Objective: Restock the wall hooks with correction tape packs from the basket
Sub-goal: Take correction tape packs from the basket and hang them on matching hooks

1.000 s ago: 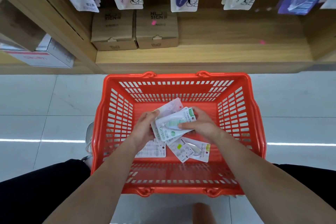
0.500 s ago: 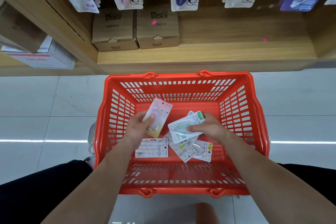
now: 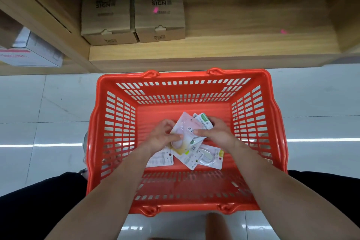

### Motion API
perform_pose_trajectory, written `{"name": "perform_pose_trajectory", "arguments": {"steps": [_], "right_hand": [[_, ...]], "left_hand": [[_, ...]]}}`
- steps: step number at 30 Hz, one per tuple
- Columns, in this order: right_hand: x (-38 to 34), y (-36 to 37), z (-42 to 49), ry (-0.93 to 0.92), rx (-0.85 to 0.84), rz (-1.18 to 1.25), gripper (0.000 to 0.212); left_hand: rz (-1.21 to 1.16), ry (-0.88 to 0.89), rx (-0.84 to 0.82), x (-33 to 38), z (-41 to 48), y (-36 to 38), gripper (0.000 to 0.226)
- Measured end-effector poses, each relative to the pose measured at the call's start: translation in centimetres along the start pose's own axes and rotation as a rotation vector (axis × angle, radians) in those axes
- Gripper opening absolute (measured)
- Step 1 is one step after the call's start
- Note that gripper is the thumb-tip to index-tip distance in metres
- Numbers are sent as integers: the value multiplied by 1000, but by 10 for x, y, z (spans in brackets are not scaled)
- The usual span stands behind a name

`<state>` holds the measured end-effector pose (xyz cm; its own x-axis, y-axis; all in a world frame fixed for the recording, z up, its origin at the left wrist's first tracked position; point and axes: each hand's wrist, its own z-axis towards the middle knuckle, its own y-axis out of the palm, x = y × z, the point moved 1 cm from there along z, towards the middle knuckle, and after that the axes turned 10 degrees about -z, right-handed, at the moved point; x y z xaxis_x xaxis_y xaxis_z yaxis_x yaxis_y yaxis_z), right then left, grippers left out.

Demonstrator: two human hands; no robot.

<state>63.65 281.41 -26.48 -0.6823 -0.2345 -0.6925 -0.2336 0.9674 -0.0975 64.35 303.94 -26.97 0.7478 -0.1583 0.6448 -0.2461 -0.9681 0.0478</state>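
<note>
The left hand [image 3: 162, 138] pinches the pink pack [image 3: 188, 128] at its lower edge. Just right of it, the right hand [image 3: 219, 134] grips the green pack [image 3: 203, 122] tucked beneath, inside the basket [image 3: 183, 77]. Both packs look light, stiff and slick, so they are best held by the card edges.

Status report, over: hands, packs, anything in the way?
Left hand pinches pink pack. Right hand grips green-labelled pack beneath it. Loose packs on basket floor. Nothing above blocks lifting out.
</note>
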Motion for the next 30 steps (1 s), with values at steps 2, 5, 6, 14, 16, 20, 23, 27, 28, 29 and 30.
{"name": "perform_pose_trajectory", "arguments": {"steps": [2, 5, 6, 14, 16, 20, 23, 27, 28, 29, 30], "right_hand": [[5, 5, 3, 2, 68, 5, 41], [12, 10, 8, 8, 153, 84, 41], [13, 10, 10, 5, 154, 109, 41], [24, 16, 14, 85, -10, 156, 51], [26, 17, 14, 95, 19, 148, 37], [14, 22, 7, 55, -39, 93, 29], [0, 26, -3, 21, -58, 83, 26], [-14, 31, -24, -21, 12, 108, 22], [-17, 33, -30, -32, 34, 117, 21], [-22, 35, -38, -47, 58, 127, 21], [-28, 35, -45, -68, 81, 140, 19]], "left_hand": [[33, -15, -21, -3, 6, 5, 57], [113, -3, -11, -7, 14, 13, 64], [143, -2, 5, -5, 15, 16, 61], [9, -12, 21, -13, 19, 25, 68], [-27, -24, -16, -11, 14, 27, 58], [-122, 18, -107, -3, 3, 32, 41], [-154, 53, -87, 7, -9, 33, 51], [-201, 79, 17, 21, -33, 35, 79], [-220, 84, 30, 25, -40, 35, 79], [-247, 88, 32, 30, -48, 36, 74], [-259, 110, 47, 36, -55, 36, 66]]}}
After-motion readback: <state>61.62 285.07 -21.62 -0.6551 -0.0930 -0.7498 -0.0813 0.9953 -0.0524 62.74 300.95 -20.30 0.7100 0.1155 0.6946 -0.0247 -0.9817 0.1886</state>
